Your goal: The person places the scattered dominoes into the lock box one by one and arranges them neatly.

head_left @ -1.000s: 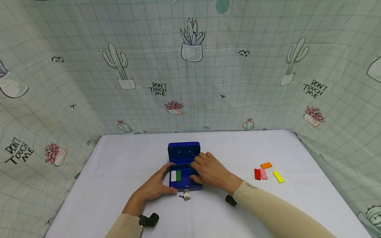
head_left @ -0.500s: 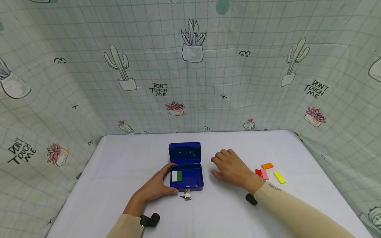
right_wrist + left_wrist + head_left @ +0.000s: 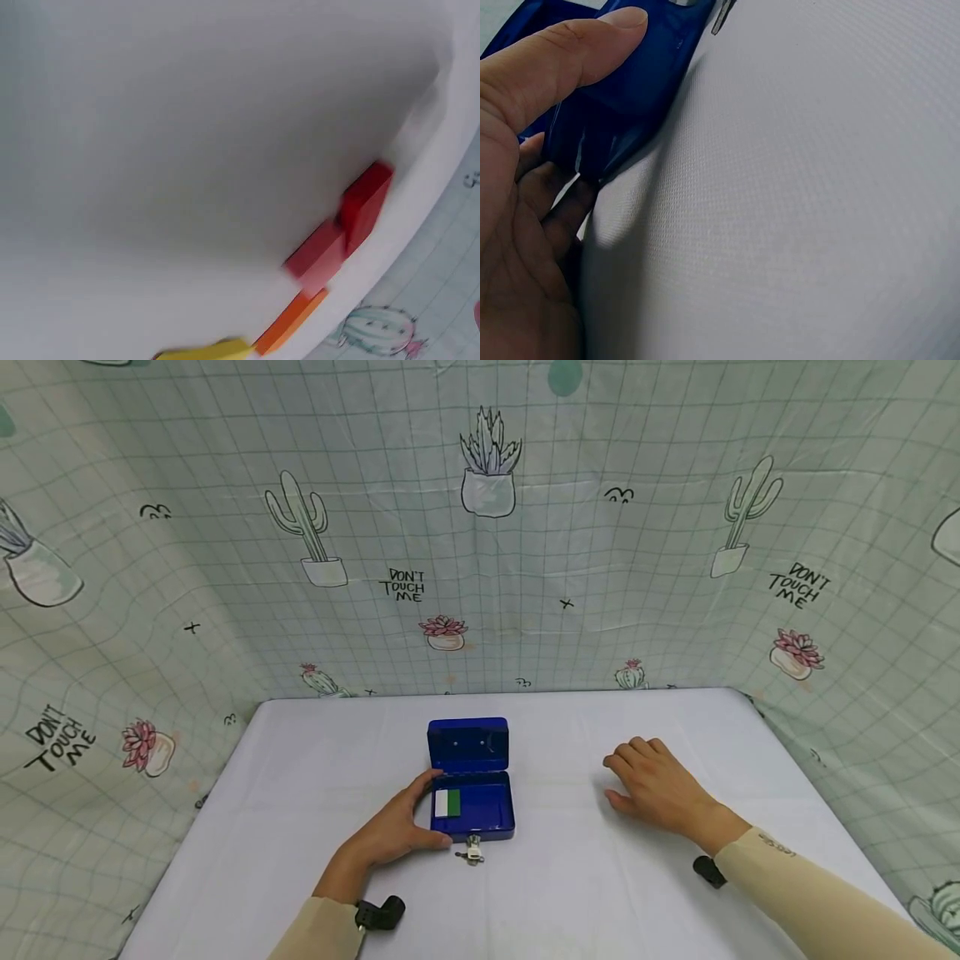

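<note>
Box sits on the table in the grip of the left hand: thumb against the front wall, fingers wrapped round the left end to the back corner. Its raised lid stands just beyond those fingertips, and keys show just right of the thumb. Inside, on the side nearest the left fingers, a white block and a green block lie side by side. Well right of them is the right hand, fingers loosely bent, thumb apart. Near those fingers, the right wrist view shows a red block touching a pink block, with an orange block beside the pink and a yellow block near the orange.
</note>
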Motion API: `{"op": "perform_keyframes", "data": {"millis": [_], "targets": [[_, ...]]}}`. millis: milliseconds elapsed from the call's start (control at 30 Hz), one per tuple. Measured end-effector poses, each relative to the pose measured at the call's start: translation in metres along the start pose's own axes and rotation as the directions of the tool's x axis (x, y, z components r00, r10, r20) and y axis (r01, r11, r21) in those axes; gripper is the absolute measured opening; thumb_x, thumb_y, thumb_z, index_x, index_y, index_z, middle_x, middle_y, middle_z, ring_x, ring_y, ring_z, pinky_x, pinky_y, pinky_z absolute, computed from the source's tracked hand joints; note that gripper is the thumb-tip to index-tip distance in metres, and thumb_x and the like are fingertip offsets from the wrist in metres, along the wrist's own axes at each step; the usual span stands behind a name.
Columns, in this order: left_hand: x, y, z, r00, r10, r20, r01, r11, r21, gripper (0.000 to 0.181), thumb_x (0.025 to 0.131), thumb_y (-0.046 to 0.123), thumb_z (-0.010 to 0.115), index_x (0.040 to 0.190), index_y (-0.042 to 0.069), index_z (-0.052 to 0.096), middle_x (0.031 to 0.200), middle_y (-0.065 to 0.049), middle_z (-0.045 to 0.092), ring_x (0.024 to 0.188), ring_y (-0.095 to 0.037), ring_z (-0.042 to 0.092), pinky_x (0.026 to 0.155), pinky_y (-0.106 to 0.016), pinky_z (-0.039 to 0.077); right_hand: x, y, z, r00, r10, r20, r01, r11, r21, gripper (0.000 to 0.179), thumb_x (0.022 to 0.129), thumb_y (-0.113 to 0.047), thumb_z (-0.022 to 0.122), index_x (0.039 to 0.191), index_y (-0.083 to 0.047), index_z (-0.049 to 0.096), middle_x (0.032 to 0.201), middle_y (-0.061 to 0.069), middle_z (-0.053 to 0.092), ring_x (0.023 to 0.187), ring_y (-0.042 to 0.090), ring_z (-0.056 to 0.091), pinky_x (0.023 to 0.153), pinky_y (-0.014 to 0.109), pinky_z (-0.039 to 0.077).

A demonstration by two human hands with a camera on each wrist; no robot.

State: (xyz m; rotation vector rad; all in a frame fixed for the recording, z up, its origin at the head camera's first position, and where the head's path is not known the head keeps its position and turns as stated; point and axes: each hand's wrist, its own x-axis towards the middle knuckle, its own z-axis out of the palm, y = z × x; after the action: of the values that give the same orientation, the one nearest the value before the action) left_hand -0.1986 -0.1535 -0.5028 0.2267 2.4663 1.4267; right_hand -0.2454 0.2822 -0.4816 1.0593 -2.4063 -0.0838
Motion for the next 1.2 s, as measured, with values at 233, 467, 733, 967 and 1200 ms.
{"op": "perform_keyframes", "data": {"millis": [233, 467, 733, 967, 1200], "targets": [[0.000, 0.000, 0.000, 1.000, -0.003, -0.002, 0.003, 1.000, 0.008, 0.112, 0.073, 0.027, 0.098, 0.165, 0.024, 0.034, 0.171, -0.016, 0.034, 0.159, -0.043, 0.026, 0.125, -0.071, 0.020, -0.028, 0.018, -0.006, 0.999, 0.002, 0.038, -0.002, 1.000, -0.008, 0.043, 0.081, -0.041, 0.079, 0.107, -0.008, 0.067, 0.098, 0.005, 0.064, 0.092, 0.027, 0.057, 0.080, 0.044, 0.046], [-0.001, 0.001, 0.000, 1.000, -0.002, -0.001, 0.002, 1.000, 0.015, 0.112, 0.073, 0.027, 0.098, 0.165, 0.025, 0.034, 0.171, -0.016, 0.033, 0.159, -0.044, 0.026, 0.125, -0.071, 0.020, -0.049, 0.027, -0.008, 0.992, 0.054, 0.112, -0.052, 0.999, -0.015, 0.044, 0.082, -0.042, 0.078, 0.109, -0.008, 0.069, 0.102, 0.006, 0.065, 0.095, 0.026, 0.057, 0.084, 0.045, 0.046], [-0.001, 0.001, 0.000, 1.000, -0.002, -0.006, 0.002, 1.000, 0.027, 0.111, 0.074, 0.028, 0.098, 0.165, 0.026, 0.034, 0.171, -0.016, 0.033, 0.159, -0.044, 0.026, 0.124, -0.072, 0.020, -0.061, 0.032, -0.004, 0.987, 0.075, 0.140, -0.075, 0.997, -0.005, 0.048, 0.079, -0.044, 0.081, 0.110, -0.010, 0.068, 0.103, 0.005, 0.065, 0.097, 0.026, 0.057, 0.085, 0.047, 0.046], [-0.001, 0.001, 0.000, 1.000, -0.007, -0.006, 0.007, 1.000, 0.028, 0.111, 0.074, 0.029, 0.098, 0.165, 0.026, 0.034, 0.171, -0.015, 0.033, 0.159, -0.044, 0.026, 0.124, -0.072, 0.020, -0.063, 0.031, 0.000, 0.989, 0.068, 0.131, -0.070, 0.997, 0.012, 0.043, 0.081, -0.041, 0.078, 0.108, -0.010, 0.068, 0.101, 0.004, 0.064, 0.096, 0.025, 0.056, 0.085, 0.047, 0.046], [-0.001, 0.000, 0.001, 1.000, -0.001, -0.005, 0.001, 1.000, 0.026, 0.111, 0.074, 0.029, 0.098, 0.165, 0.026, 0.034, 0.171, -0.015, 0.034, 0.159, -0.044, 0.027, 0.124, -0.072, 0.021, -0.063, 0.031, 0.001, 0.987, 0.070, 0.145, -0.072, 0.997, 0.010, 0.040, 0.081, -0.040, 0.077, 0.107, -0.010, 0.068, 0.101, 0.004, 0.063, 0.096, 0.025, 0.056, 0.085, 0.046, 0.046]]}}
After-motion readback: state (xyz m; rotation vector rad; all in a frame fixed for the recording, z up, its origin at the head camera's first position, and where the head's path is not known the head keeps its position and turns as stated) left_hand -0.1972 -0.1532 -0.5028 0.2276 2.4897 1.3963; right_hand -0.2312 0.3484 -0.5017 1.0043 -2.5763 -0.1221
